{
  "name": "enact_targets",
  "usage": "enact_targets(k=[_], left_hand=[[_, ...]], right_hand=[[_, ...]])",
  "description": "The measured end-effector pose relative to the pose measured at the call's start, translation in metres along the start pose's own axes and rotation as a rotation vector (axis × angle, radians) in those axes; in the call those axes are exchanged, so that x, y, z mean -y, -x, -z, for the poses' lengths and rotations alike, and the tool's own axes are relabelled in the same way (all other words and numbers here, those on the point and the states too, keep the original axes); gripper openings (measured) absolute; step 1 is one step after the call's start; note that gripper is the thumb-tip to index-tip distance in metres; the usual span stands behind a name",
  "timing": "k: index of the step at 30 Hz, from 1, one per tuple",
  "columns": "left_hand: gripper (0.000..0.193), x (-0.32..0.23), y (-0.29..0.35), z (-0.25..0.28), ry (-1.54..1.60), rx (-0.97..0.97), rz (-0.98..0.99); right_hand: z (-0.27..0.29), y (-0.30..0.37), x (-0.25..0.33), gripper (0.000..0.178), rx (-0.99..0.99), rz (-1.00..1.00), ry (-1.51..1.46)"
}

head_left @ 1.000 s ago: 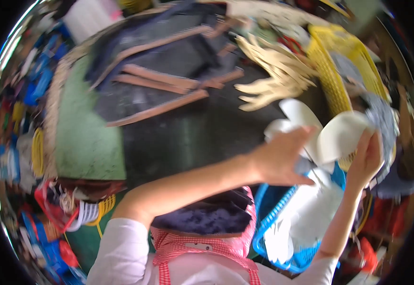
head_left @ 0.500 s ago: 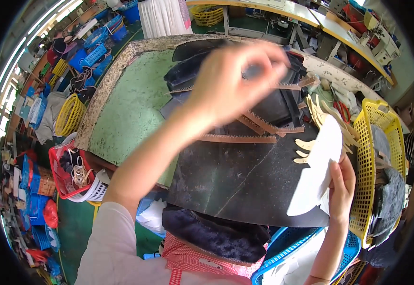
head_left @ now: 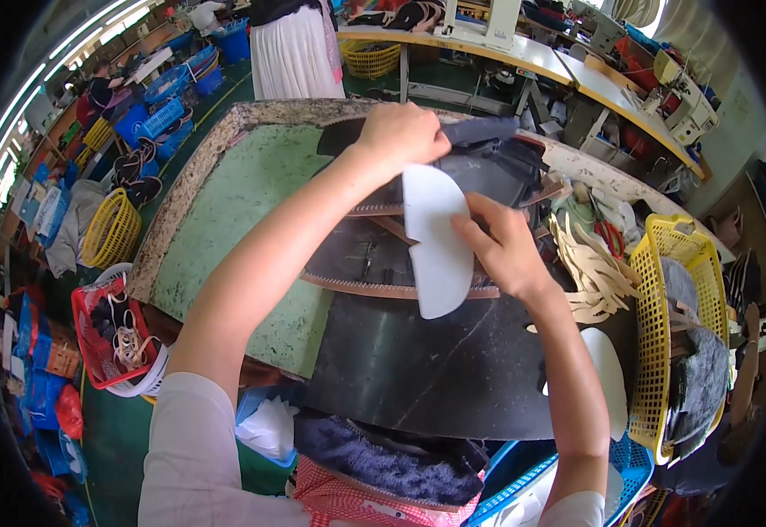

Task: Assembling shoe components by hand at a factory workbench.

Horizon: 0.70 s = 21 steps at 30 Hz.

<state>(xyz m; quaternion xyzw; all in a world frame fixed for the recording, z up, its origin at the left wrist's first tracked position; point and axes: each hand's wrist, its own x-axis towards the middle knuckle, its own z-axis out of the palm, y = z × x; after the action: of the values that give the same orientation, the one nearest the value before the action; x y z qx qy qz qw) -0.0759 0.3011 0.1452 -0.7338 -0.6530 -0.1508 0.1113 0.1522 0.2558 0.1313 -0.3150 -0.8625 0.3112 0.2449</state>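
My right hand [head_left: 502, 246] holds a white half-moon piece [head_left: 440, 237], thin and notched on its left edge, with the thumb and fingers on its right side. The piece stands over a pile of dark panels [head_left: 357, 246] edged with brown toothed strips [head_left: 374, 285]. At the back of the pile, my left hand [head_left: 401, 136] is closed, knuckles up. A dark navy piece [head_left: 484, 132] comes out at its fingertips, raised near the table's far rim; the exact grip is hidden. Another white piece [head_left: 607, 373] lies partly behind my right forearm.
Cream curved strips [head_left: 585, 272] and red-handled scissors [head_left: 610, 237] lie on the table's right side. Beyond stands a yellow basket [head_left: 651, 351] with dark furry pieces. A navy furry piece [head_left: 392, 461] rests across my lap. The green tabletop [head_left: 251, 193] extends left; a red basket [head_left: 93, 351] stands beside it.
My right hand has brought a white piece from the right edge to the middle of the pile. My left hand has moved toward the far side and closed by the navy piece.
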Motion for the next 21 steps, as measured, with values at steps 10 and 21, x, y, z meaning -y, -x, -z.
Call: enact_targets(k=[10,21], left_hand=[[0.116,0.098,-0.047,-0.019,0.538,0.508,0.324],[0.033,0.094,-0.007,0.053,0.634,0.039,-0.075]], right_hand=[[-0.016,0.018,-0.015,0.029,-0.025,-0.028,-0.209],[-0.022,0.016,-0.028,0.029,-0.042,-0.053,-0.401]])
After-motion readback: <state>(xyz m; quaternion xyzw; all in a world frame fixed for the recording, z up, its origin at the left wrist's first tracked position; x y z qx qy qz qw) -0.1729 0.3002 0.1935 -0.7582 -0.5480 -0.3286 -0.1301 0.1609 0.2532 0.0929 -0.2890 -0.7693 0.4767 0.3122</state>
